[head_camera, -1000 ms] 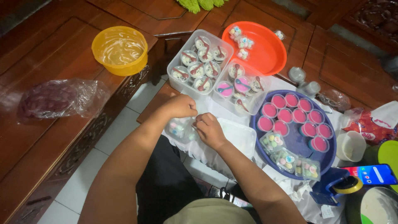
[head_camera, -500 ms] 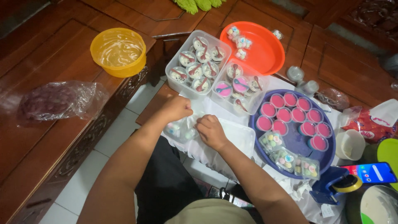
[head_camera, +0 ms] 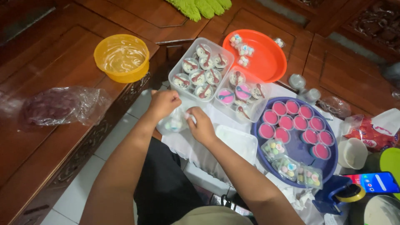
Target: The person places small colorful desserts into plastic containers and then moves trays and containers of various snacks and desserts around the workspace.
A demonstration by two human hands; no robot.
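Both hands, left hand (head_camera: 163, 103) and right hand (head_camera: 201, 124), pinch a small clear candy packet (head_camera: 175, 123) between them, just before the clear tub of cups (head_camera: 199, 68).

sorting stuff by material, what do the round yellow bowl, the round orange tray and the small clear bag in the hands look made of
Round yellow bowl: likely plastic, translucent, glossy, with whitish smears inside. Round orange tray: likely plastic, opaque, smooth sheen. Small clear bag, held by the left hand and right hand: thin crinkled plastic film; pastel pieces show through.
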